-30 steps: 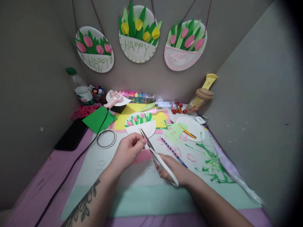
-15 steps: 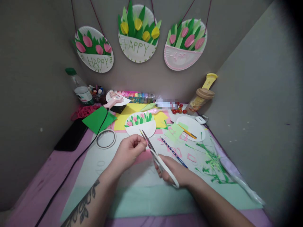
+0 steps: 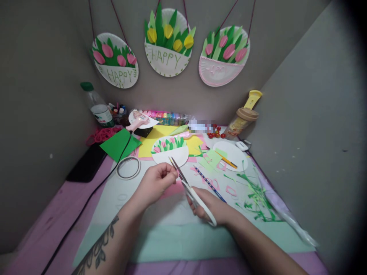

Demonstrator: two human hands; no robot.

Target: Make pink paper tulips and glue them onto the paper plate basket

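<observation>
In the middle of the head view, my right hand (image 3: 213,200) grips white-handled scissors (image 3: 200,201). Their slim blades stand slightly apart and point up and to the left. My left hand (image 3: 156,183) is pinched closed just left of the blades; whatever lies between its fingertips is too small and hidden to name. Pink paper (image 3: 172,191) shows below and between my hands. Just beyond the blade tips, a half paper plate (image 3: 172,156) carries paper leaves and pink tulips.
Right of my hands lie a blue dotted pencil (image 3: 210,183), green paper scraps (image 3: 258,194) and a white plate (image 3: 243,156). On the left are a tape roll (image 3: 118,172), a black cable (image 3: 94,193) and green paper (image 3: 119,144). Three decorated plates (image 3: 169,65) hang on the wall.
The whole view has shifted very slightly. My hands and the scissors keep nearly the same position, with the blades still a little apart.
</observation>
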